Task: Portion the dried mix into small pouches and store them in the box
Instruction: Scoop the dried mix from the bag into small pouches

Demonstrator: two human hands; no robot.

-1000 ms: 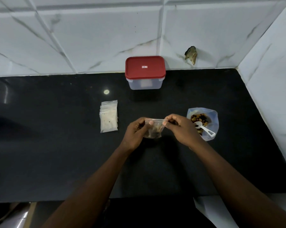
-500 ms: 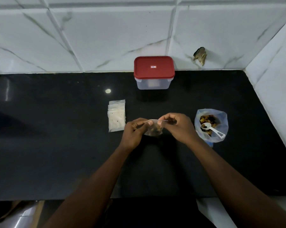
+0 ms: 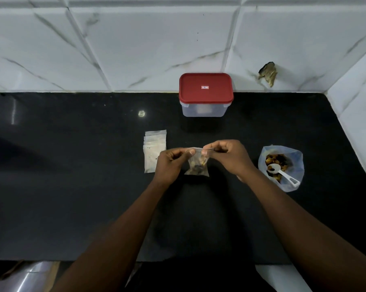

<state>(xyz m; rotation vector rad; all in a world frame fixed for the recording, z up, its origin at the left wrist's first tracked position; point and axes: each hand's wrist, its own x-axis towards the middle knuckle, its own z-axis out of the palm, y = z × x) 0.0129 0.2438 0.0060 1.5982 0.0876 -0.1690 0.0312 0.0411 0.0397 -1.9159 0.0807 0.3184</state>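
Black stone bench [image 3: 72,186] fills most of my feed, with white marbled wall tiles [image 3: 135,49] at the far side. Left of centre, a small stack of flat empty pouches [image 3: 154,150] lies on the bench, just beside the left hand [image 3: 169,163]. That hand's grip is closed on the top left corner of a small clear pouch [image 3: 197,165], thumb and forefinger pinching the plastic. The pouch hangs between the two hands with a little dried mix in its bottom; I cannot tell whether it touches the bench. Far behind it, against the wall, stands the clear box [image 3: 205,109] with its red lid [image 3: 206,87] on. The right hand [image 3: 228,157] has its grip closed on the pouch's top edge from the right, fingers curled. Further right, well apart from that hand, an open plastic bag [image 3: 291,182] of dried mix sits on the bench, with a white measuring spoon [image 3: 281,173] lying in it.
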